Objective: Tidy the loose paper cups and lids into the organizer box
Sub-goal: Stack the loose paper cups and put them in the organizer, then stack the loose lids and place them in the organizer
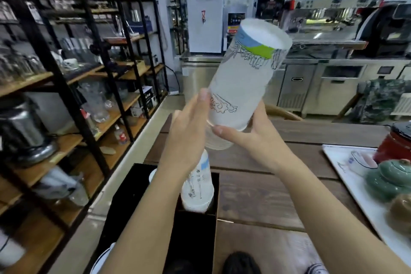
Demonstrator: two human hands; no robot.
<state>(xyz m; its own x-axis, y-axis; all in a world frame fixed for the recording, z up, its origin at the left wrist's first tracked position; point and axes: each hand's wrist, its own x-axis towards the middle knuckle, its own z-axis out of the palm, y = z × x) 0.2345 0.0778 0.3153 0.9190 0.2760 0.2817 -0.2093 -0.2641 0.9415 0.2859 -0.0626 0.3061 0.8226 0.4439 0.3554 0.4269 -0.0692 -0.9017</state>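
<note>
A tall stack of white paper cups with line drawings and a blue-green band is raised above the table, base end up and tilted to the right. My right hand grips its lower end from the right. My left hand presses flat against it from the left, fingers extended. Below them the black organizer box stands at the table's near left edge. A shorter stack of upturned cups sits in its right compartment. White lids peek from the left compartment behind my left forearm.
A white tray on the right of the wooden table carries green lidded pots, a red pot and a cup lying flat. Black shelving full of glassware lines the left. A steel counter with machines runs along the back.
</note>
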